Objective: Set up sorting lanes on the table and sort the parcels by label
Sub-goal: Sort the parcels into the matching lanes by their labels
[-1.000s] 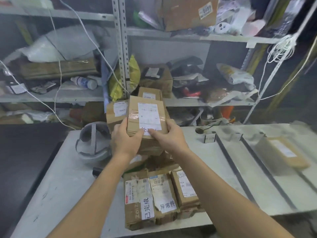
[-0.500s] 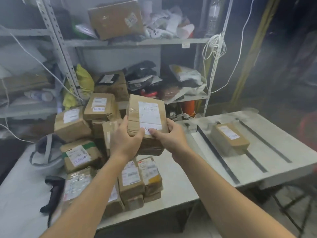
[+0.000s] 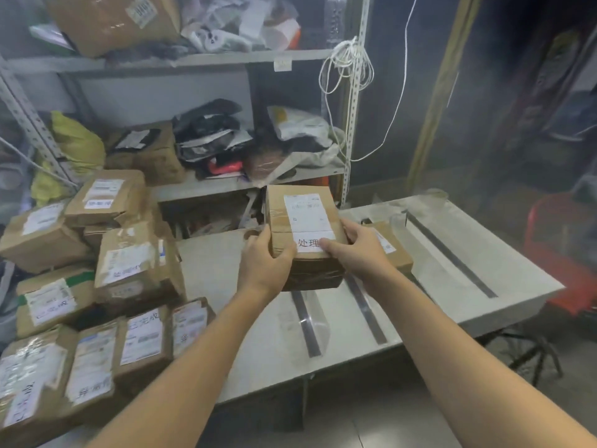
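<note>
I hold a brown cardboard parcel (image 3: 303, 221) with a white shipping label and a handwritten tag above the white table (image 3: 452, 286). My left hand (image 3: 266, 265) grips its left side and my right hand (image 3: 357, 250) grips its right side, thumb on the tag. The parcel hovers over the lanes marked by dark tape strips (image 3: 365, 307). A second parcel (image 3: 389, 245) lies on the table in a lane, partly hidden behind my right hand. A pile of labelled parcels (image 3: 129, 270) covers the table's left part.
Metal shelving (image 3: 200, 185) stuffed with bags and boxes stands behind the table. A white cord (image 3: 347, 64) hangs from the shelf post. A red stool (image 3: 562, 250) sits at the right beyond the table. Another tape strip (image 3: 449, 255) runs along the table's right side.
The view has swung right. Both hands have carried the parcel from above the pile on the left to over the taped lanes.
</note>
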A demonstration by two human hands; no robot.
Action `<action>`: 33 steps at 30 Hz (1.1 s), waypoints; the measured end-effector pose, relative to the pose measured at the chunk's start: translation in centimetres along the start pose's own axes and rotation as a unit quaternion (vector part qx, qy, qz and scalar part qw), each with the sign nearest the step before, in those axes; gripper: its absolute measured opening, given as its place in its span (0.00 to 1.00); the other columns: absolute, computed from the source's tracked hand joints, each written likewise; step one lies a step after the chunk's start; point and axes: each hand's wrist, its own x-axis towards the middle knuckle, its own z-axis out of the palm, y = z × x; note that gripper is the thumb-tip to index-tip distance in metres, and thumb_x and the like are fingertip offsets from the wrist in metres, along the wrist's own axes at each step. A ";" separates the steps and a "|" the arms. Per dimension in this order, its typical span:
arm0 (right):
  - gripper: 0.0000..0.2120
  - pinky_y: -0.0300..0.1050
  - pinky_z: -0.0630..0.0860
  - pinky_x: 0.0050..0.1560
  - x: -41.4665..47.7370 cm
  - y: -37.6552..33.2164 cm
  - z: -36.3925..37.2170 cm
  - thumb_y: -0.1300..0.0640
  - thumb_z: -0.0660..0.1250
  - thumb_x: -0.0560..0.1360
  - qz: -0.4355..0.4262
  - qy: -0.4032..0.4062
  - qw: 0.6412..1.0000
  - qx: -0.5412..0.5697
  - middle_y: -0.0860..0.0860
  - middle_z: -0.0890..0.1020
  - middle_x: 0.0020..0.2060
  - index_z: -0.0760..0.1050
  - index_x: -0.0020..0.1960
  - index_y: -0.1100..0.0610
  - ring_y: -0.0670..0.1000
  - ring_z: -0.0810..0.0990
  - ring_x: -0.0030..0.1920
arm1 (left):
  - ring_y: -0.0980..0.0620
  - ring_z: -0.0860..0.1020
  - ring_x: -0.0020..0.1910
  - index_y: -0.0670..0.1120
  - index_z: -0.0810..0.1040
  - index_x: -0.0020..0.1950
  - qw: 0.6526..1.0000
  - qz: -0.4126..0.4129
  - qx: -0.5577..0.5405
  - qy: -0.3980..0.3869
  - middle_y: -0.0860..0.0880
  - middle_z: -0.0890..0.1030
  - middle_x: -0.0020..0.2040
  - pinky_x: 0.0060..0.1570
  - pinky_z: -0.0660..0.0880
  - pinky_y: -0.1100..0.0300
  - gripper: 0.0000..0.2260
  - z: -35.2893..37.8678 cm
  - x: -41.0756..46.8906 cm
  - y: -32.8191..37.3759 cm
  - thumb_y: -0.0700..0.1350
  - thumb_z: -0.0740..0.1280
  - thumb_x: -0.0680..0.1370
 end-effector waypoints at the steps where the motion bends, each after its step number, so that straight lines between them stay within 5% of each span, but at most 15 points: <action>1: 0.27 0.44 0.83 0.46 0.9 0.4 -1.2 0.57 0.73 0.74 0.005 0.005 1.000 -0.007 0.45 0.82 0.55 0.71 0.71 0.49 0.48 0.83 0.52 | 0.51 0.77 0.58 0.58 0.71 0.71 1.000 -0.007 -0.011 -0.008 0.52 0.77 0.62 0.54 0.80 0.50 0.22 1.5 0.7 0.1 0.56 0.64 0.76; 9: 0.31 0.41 0.79 0.53 11.2 5.5 -6.2 0.52 0.73 0.71 0.068 0.005 0.993 -0.097 0.45 0.77 0.65 0.70 0.73 0.54 0.47 0.79 0.59 | 0.51 0.77 0.59 0.55 0.72 0.70 0.995 -0.087 -0.023 -0.049 0.53 0.78 0.63 0.57 0.78 0.51 0.19 11.4 8.5 -2.8 0.51 0.64 0.78; 14: 0.30 0.28 0.68 0.28 15.8 9.0 -6.6 0.59 0.69 0.77 0.116 -0.026 0.986 -0.113 0.47 0.76 0.66 0.64 0.76 0.58 0.49 0.78 0.58 | 0.48 0.78 0.57 0.52 0.74 0.66 0.987 -0.142 0.035 -0.059 0.51 0.80 0.60 0.57 0.77 0.52 0.18 13.9 12.0 -5.2 0.52 0.66 0.77; 16: 0.30 0.31 0.71 0.31 17.4 10.5 -6.4 0.58 0.70 0.76 0.128 -0.029 0.982 -0.137 0.49 0.77 0.67 0.65 0.76 0.57 0.51 0.79 0.61 | 0.48 0.77 0.57 0.53 0.74 0.65 0.984 -0.156 0.062 -0.065 0.52 0.80 0.59 0.56 0.77 0.50 0.18 14.8 12.7 -6.0 0.55 0.66 0.76; 19: 0.27 0.41 0.77 0.50 19.2 11.6 -6.6 0.58 0.70 0.76 0.142 -0.041 0.974 -0.169 0.48 0.79 0.63 0.68 0.73 0.60 0.50 0.79 0.58 | 0.48 0.77 0.56 0.55 0.74 0.63 0.975 -0.175 0.110 -0.081 0.53 0.81 0.56 0.52 0.79 0.49 0.20 16.1 14.1 -7.1 0.59 0.65 0.73; 22: 0.23 0.43 0.76 0.53 20.5 12.1 -6.7 0.59 0.70 0.76 0.139 -0.056 0.968 -0.202 0.47 0.81 0.56 0.73 0.69 0.58 0.50 0.79 0.54 | 0.48 0.79 0.50 0.52 0.77 0.59 0.963 -0.203 0.145 -0.098 0.52 0.82 0.53 0.49 0.80 0.52 0.17 17.4 15.5 -7.8 0.57 0.66 0.73; 27: 0.15 0.40 0.72 0.44 23.0 13.8 -6.1 0.55 0.72 0.74 0.114 -0.100 0.940 -0.306 0.49 0.84 0.53 0.78 0.59 0.56 0.50 0.80 0.50 | 0.48 0.81 0.45 0.49 0.80 0.54 0.944 -0.248 0.180 -0.122 0.50 0.83 0.48 0.45 0.82 0.52 0.12 19.0 17.0 -9.1 0.53 0.69 0.74; 33: 0.14 0.43 0.72 0.45 24.3 15.2 -4.8 0.54 0.71 0.75 0.135 -0.121 0.900 -0.397 0.53 0.82 0.53 0.76 0.58 0.58 0.56 0.79 0.54 | 0.44 0.81 0.49 0.46 0.78 0.58 0.922 -0.264 0.246 -0.139 0.46 0.82 0.52 0.46 0.79 0.54 0.12 20.9 18.3 -9.9 0.47 0.68 0.75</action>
